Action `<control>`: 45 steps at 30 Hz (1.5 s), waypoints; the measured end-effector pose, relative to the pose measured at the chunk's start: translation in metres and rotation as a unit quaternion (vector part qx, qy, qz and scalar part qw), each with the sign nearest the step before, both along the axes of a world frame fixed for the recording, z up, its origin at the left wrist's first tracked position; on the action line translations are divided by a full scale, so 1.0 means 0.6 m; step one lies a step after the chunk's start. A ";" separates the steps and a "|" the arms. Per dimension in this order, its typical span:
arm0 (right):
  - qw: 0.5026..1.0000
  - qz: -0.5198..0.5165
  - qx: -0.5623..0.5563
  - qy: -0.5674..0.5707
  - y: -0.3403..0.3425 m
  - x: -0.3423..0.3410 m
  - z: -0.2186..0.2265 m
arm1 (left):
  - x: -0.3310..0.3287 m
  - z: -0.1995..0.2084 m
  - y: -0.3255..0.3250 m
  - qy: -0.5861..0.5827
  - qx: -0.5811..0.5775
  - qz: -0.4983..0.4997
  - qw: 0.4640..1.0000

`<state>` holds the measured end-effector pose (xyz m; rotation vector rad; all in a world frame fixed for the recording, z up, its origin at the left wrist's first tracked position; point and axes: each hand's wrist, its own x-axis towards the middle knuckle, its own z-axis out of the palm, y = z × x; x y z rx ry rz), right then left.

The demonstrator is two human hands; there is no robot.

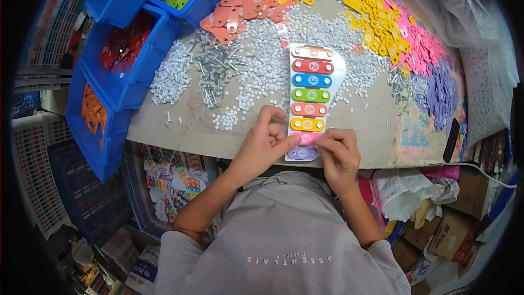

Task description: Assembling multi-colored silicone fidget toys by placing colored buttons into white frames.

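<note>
A toy xylophone [337,71] with a white base and a row of coloured bars lies upright before me at the table's front edge. White round caps sit at the ends of the upper bars. My left hand [266,141] is closed at its left side, the thumb pressing on the left end of the pink bar [305,139]. Over that bar's right end, the fingers of my right hand [339,155] are pinched together; whatever they hold is hidden. Below the pink bar, the purple bar [303,153] shows small round spots at its ends instead of large white caps.
White caps [262,71] and metal pins [215,68] are heaped beyond the xylophone. Loose yellow bars [382,27], pink bars [417,46] and purple bars [441,95] pile up at right. Blue bins [143,74] stand left. A black, flat object [451,141] lies near the right edge.
</note>
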<state>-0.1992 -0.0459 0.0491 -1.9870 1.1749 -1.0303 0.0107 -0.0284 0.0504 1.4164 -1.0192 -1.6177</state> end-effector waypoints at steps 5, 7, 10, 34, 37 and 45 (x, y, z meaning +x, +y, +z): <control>0.947 -0.090 0.297 -0.083 0.007 -0.011 0.013 | 0.003 0.017 -0.017 -0.056 0.020 -0.069 0.996; 0.932 -0.080 0.346 -0.077 -0.007 -0.006 0.023 | 0.008 0.022 -0.021 -0.099 0.045 -0.111 0.988; 0.908 -0.063 0.406 -0.089 -0.023 -0.014 0.016 | 0.013 0.020 -0.025 -0.080 0.051 -0.119 0.988; 0.940 -0.137 0.309 -0.050 -0.075 -0.080 0.000 | 0.014 -0.021 -0.014 -0.010 -0.020 -0.048 0.999; 0.944 -0.308 0.015 0.119 -0.137 -0.155 -0.014 | 0.026 -0.022 -0.014 0.065 0.017 -0.001 0.998; 0.890 -0.388 -0.051 0.236 -0.201 -0.315 -0.079 | -0.006 -0.029 -0.018 0.067 -0.010 0.063 0.996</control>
